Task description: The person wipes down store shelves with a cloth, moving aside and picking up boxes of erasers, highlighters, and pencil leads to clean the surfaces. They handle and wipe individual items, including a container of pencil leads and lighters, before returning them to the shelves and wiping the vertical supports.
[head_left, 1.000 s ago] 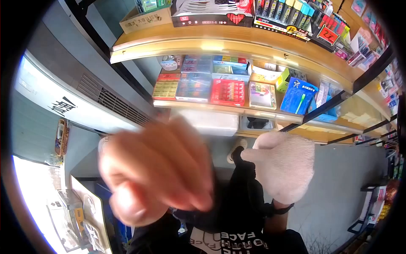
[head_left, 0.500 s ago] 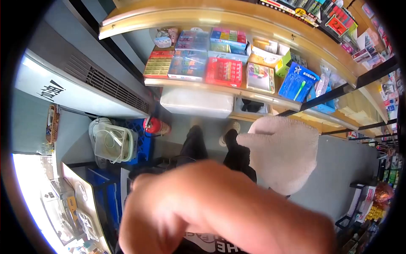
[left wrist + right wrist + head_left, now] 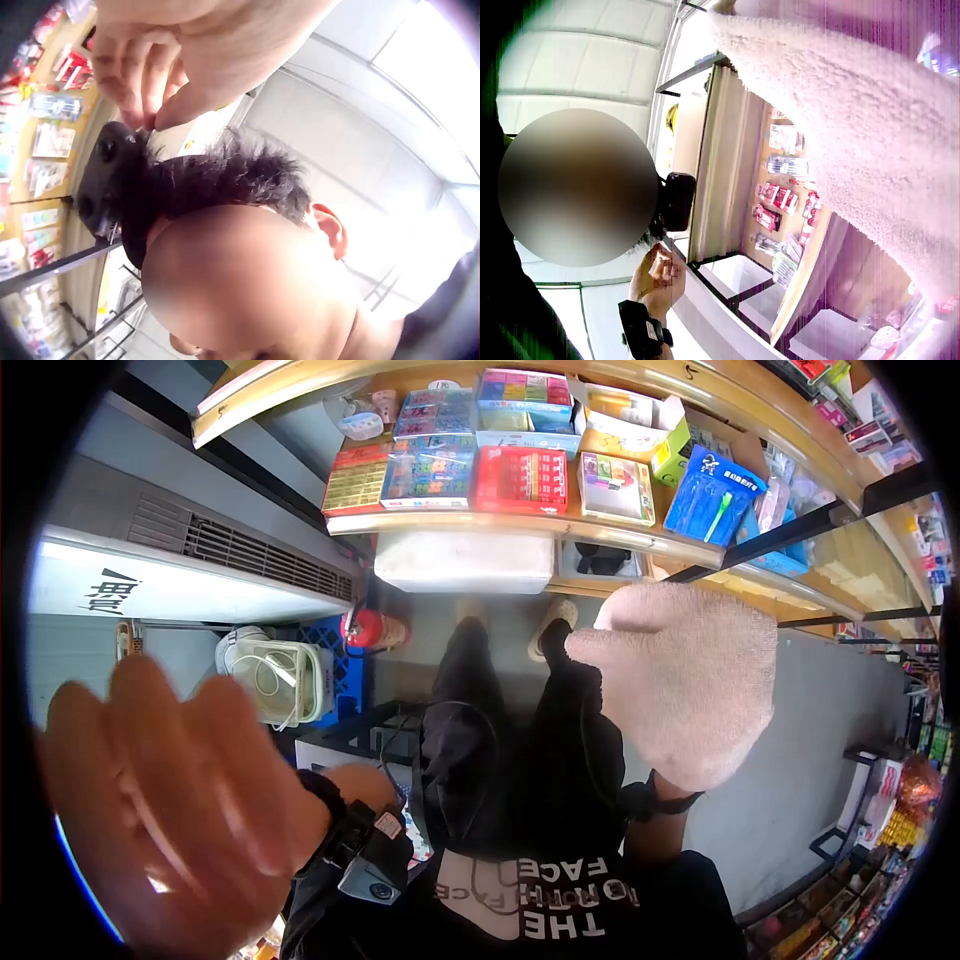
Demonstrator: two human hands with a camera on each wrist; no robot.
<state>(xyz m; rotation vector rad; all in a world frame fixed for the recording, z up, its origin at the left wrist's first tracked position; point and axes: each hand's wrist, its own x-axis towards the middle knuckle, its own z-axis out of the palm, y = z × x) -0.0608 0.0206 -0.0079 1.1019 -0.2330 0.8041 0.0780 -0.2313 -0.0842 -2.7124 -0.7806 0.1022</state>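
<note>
My left hand (image 3: 170, 810) is raised close to the head camera, at the left of the head view, with its fingers loosely bent. In the left wrist view, the fingertips (image 3: 139, 116) and thumb come together right beside the black head-worn camera (image 3: 105, 176) and dark hair (image 3: 247, 176); nothing shows in the grasp. A fluffy, pale pink cloth mitt (image 3: 690, 680) covers my right hand, which is held out over the floor to the right of the knees. The cloth hides its fingers, so I cannot tell how they lie. A black strap circles the wrist below it.
Ahead stands a wooden shelf (image 3: 470, 522) with boxed stationery and a blue packet (image 3: 715, 500). A white bin (image 3: 465, 560) lies under it. A red fire extinguisher (image 3: 372, 628) and a plastic tub (image 3: 290, 680) are on the left. Grey floor (image 3: 830, 690) extends to the right.
My left hand was in front of the head camera, its forearm then crossed low over the view, and now it is at the left. The view has tilted down; the mitt stays at the right.
</note>
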